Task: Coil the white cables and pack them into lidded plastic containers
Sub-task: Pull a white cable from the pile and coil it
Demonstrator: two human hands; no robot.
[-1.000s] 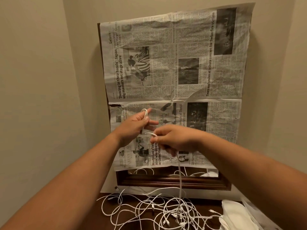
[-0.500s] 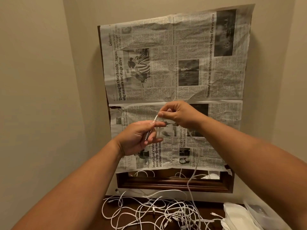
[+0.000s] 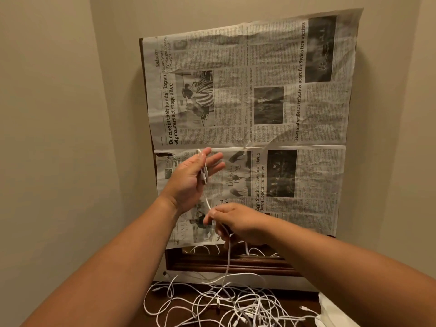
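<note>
The step in hand is winding 1 cable into a coil, and it looks only begun. A couple of short loops lie across the palm of the left hand, whose grip is spread, fingers straight and fanned, with the top of the loop hooked over an upper fingertip in front of the newspaper on the wall. Just below, the right hand pinches the same cable between thumb and fingertips. From that pinch the strand drops straight down into the loose cables tangled on the desk. To do this well, the right hand should probably let the strand slide through its pinch and lay each turn beside the last one, all the same size, while the left hand curls in enough that the loops cannot slip off the open palm. The hanging length runs into the tangle, so a slow, upward pull seems wise; a snag could drag neighbouring cables along or tighten a knot. A white plastic item shows at the lower right edge, but I cannot tell whether it is 1 of the lidded containers.
</note>
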